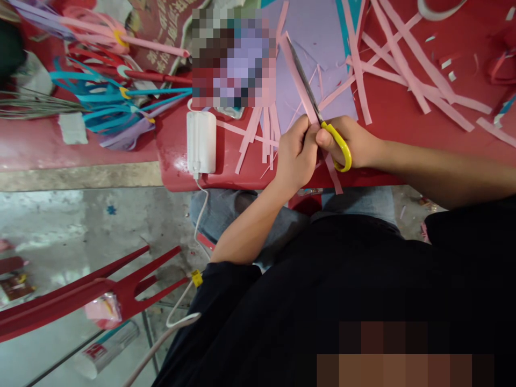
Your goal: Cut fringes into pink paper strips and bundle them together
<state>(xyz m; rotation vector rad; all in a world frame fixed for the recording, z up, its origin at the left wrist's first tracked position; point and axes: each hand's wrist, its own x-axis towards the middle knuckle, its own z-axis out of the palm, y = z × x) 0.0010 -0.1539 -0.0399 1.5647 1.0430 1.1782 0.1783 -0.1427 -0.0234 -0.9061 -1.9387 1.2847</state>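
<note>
My right hand (355,144) is closed round the yellow handles of a pair of scissors (318,115), whose blades point up and left. My left hand (296,156) pinches a long pink paper strip (300,80) that runs along the blades and hangs below the table edge. Both hands sit at the near edge of the red table (387,115). A lilac paper sheet (314,48) lies just beyond them.
Several cut pink strips (407,64) lie scattered over the table's right half. A white power bank (201,141) with a cable sits to the left. Paper flowers in pink, red and blue (108,91) lie at the far left. A red chair (92,293) lies on the floor.
</note>
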